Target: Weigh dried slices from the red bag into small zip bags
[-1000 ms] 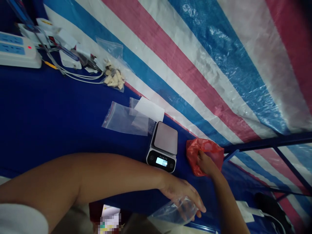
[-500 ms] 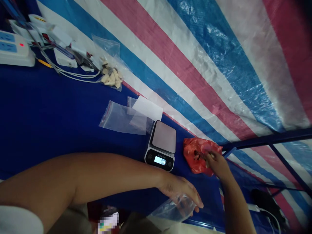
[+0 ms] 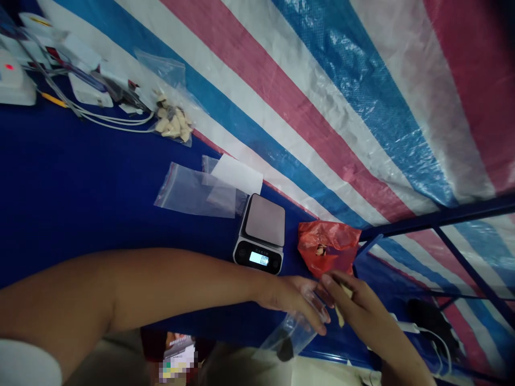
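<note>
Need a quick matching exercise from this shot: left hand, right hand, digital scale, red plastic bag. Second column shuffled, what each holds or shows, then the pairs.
Column 1
1. left hand
2. right hand
3. digital scale
4. red plastic bag

Column 2
A. lit display
B. clear plastic cup held in the fingers
C. small brownish piece showing
D. pale sliver pinched in the fingers

Pairs: 1-B, 2-D, 3-A, 4-C
</note>
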Tool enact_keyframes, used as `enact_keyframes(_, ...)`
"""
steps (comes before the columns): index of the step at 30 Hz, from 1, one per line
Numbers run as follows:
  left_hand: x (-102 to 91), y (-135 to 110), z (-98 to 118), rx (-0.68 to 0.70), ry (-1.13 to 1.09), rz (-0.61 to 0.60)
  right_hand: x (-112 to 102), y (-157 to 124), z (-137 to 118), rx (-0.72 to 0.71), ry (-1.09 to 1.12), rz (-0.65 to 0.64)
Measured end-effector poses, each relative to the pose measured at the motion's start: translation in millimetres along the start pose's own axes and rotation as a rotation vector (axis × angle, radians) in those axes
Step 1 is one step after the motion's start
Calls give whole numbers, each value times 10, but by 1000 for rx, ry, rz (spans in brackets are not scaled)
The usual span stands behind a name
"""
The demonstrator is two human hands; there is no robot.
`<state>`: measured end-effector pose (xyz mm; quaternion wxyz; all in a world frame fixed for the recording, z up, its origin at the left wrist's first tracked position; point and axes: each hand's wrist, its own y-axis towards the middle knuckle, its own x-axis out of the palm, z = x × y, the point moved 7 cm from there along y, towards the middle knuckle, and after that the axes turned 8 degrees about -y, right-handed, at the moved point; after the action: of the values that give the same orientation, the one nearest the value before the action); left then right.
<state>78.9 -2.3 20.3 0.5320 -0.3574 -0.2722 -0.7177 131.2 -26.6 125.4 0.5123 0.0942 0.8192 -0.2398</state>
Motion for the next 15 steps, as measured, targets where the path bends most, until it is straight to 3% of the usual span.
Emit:
enact_keyframes(3, 4, 25, -12, 1, -13, -15, -95, 27, -48, -5, -68, 147)
enact_keyframes(8, 24, 72, 7, 20, 33, -82, -3, 29, -113, -24, -141, 28)
enact_keyframes(12, -11, 75, -9, -24, 14, -53, -87, 32, -119, -32, -177, 81)
enact_keyframes(15, 11, 43, 30, 12, 23, -62, -46, 34, -165, -48, -224, -35)
